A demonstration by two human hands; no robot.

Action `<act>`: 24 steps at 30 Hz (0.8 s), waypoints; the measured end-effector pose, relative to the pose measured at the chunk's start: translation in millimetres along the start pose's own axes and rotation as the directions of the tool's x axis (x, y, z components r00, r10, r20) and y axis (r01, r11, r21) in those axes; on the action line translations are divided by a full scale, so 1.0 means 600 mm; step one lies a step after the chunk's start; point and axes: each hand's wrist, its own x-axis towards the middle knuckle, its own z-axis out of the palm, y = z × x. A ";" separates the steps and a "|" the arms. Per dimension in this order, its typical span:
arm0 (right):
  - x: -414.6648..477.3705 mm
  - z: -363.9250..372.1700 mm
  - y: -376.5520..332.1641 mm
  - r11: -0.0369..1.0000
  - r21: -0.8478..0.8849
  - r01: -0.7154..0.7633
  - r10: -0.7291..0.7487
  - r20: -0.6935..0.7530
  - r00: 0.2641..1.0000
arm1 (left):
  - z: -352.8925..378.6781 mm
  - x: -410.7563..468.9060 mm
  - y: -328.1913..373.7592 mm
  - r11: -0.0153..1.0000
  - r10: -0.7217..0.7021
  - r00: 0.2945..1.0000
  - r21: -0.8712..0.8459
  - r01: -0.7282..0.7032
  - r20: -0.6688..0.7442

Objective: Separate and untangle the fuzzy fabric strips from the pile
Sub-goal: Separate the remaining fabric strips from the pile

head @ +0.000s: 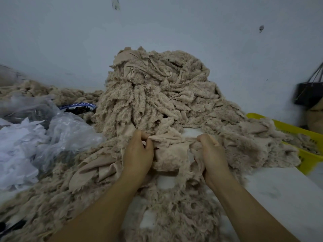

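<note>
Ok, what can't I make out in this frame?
Head view: the strip gripped by the left hand and right hand has its ends lost in the pile.
Head view: the bowl is partly covered by a plastic bag; its dark contents are too small to name.
Head view: the yellow basket is cut by the right edge, its inside covered by fabric.
Head view: the dark bag is blurred.

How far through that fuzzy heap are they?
Hard to say: loose strips spread in front and some in the yellow basket may be sorted. The left hand and right hand each grip one strip, stretching it between them. The tall pile behind is tangled, so most seems left.
</note>
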 end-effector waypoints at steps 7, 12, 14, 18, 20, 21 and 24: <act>0.009 -0.010 0.001 0.993 -0.084 0.081 -0.094 -0.162 0.982 | -0.014 0.022 -0.019 0.876 -0.337 0.940 -0.385 0.289 -0.060; 0.020 -0.034 -0.008 0.996 0.060 0.065 -0.050 -0.230 0.972 | -0.028 0.040 -0.028 0.529 -0.544 0.839 -0.763 0.372 0.031; 0.021 -0.036 -0.007 0.993 0.093 0.067 -0.043 -0.236 0.971 | -0.028 0.040 -0.027 0.390 -0.555 0.828 -0.854 0.344 0.080; 0.021 -0.031 -0.005 0.991 0.114 0.071 -0.040 -0.257 0.966 | -0.032 0.041 -0.025 0.310 -0.571 0.819 -0.910 0.274 0.053; 0.022 -0.033 -0.009 0.990 0.128 0.068 -0.033 -0.257 0.966 | -0.036 0.043 -0.025 0.216 -0.602 0.797 -0.948 0.232 0.058; 0.023 -0.035 -0.010 0.987 0.146 0.072 -0.033 -0.255 0.966 | -0.039 0.044 -0.024 0.168 -0.609 0.791 -0.964 0.206 0.063; 0.019 -0.039 -0.010 0.990 0.115 0.080 -0.045 -0.280 0.959 | -0.040 0.047 -0.021 0.152 -0.568 0.821 -0.972 0.179 0.063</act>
